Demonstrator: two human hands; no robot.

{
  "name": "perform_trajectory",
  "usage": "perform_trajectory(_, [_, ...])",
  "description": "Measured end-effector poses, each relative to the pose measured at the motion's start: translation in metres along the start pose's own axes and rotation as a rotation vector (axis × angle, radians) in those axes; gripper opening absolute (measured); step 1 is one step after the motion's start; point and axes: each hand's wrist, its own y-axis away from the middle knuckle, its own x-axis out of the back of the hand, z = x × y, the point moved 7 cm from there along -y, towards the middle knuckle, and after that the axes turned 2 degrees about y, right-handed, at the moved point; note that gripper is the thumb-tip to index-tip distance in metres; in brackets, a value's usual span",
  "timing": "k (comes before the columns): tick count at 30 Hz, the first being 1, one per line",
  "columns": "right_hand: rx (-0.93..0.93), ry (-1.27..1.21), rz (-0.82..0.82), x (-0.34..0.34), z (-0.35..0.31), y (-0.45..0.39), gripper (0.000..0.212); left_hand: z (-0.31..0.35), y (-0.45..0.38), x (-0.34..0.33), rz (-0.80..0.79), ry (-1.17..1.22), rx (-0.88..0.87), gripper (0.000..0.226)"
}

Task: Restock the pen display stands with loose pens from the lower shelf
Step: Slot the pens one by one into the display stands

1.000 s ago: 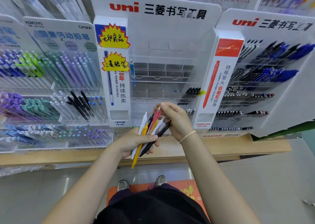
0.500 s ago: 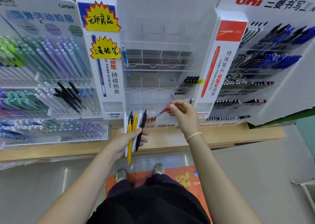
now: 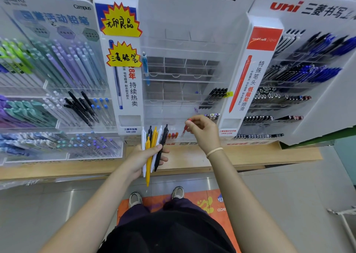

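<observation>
Your right hand (image 3: 202, 130) pinches a red pen (image 3: 185, 129) at the stand's (image 3: 183, 91) bottom row; left hand (image 3: 143, 156) grips spare pens (image 3: 154, 146); next, seat it tip-down.

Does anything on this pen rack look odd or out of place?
Yes: the middle display stand is nearly bare while its neighbours are packed. One blue pen stands alone at its left edge, and a small yellow tag sticks out crookedly beside the black pens. Nothing looks spilled or broken.

two hands (image 3: 202, 131), three display stands (image 3: 192, 17)
</observation>
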Motion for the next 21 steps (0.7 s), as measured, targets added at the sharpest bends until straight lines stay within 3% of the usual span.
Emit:
perform_trajectory(6, [0.067,0.129,0.025,0.001,-0.008,-0.011,0.003,0.000,-0.002,-0.001,-0.014,0.016,0.014,0.021])
perform_trajectory(16, [0.153,0.085,0.045,0.002,-0.006,-0.004,0.007,-0.002,-0.006,-0.004,-0.028,0.037,0.033,0.024])
perform_trajectory(21, [0.052,0.157,-0.054,-0.009,0.023,-0.006,0.009,-0.001,-0.008,-0.006,-0.036,0.042,0.037,0.021])
